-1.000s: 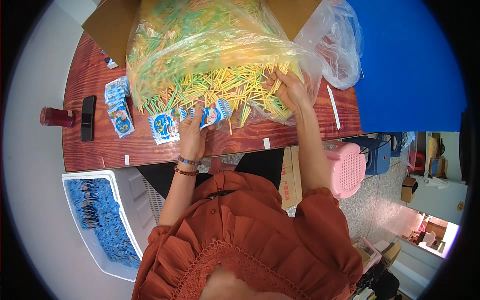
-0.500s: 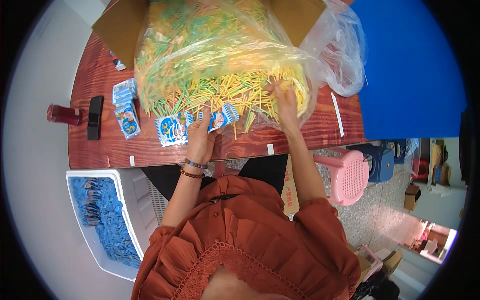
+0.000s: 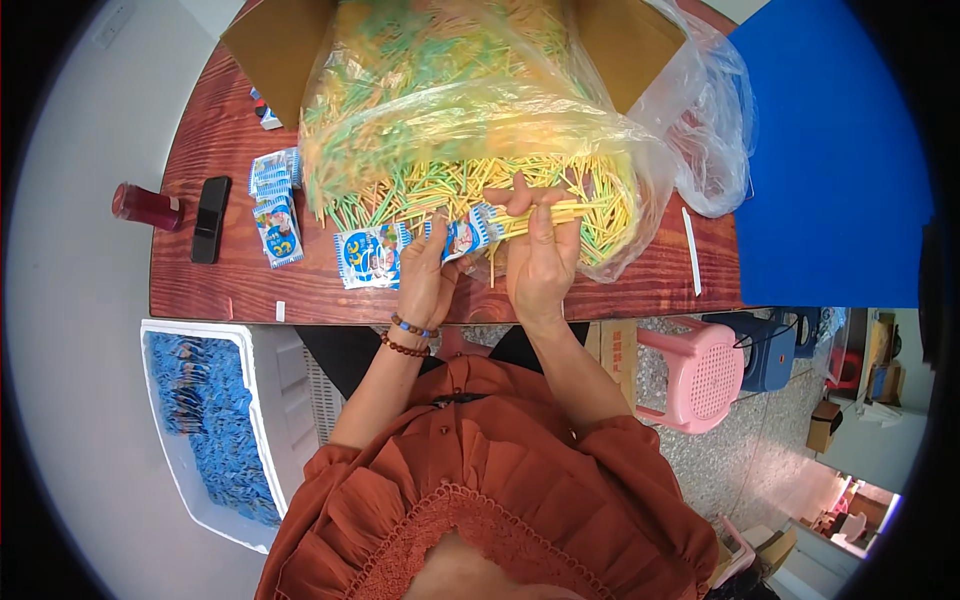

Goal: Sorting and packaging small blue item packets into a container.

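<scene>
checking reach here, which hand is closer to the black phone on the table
Left. The left hand holds a small blue packet toward the table's middle, with the black phone further to its left. The right hand grips yellow sticks, further away still.

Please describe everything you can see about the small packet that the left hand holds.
The small packet is a flat pouch, apparently glossy plastic, white and blue with a cartoon picture. The left hand pinches its lower part, tilted, above the wooden table. The right hand pushes yellow sticks toward its open end.
</scene>
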Demonstrator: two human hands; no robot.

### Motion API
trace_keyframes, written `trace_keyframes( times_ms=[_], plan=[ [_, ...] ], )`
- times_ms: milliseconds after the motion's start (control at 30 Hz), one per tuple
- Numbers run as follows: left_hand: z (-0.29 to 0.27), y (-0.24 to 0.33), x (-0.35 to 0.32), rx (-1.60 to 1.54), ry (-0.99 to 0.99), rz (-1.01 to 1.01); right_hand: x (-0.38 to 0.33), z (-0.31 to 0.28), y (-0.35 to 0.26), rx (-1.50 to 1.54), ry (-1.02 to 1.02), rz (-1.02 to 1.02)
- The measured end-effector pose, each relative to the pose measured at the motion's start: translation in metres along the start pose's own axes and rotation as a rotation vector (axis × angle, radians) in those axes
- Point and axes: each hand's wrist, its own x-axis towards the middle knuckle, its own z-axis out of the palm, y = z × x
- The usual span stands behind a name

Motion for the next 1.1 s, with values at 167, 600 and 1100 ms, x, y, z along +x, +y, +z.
trace_keyframes(
  times_ms=[167,600,1100],
  plan=[
    [-0.005,-0.003,-0.002,0.033,-0.001,0.043,0.002,-0.004,0.006,-0.225,-0.119,0.033],
    [0.004,-0.005,0.010,-0.116,-0.007,0.060,-0.003,0.000,0.021,-0.362,-0.139,0.055],
    [0.029,-0.004,0.036,-0.227,-0.050,0.098,0.044,0.009,0.017,0.014,-0.007,0.216]
  ],
)
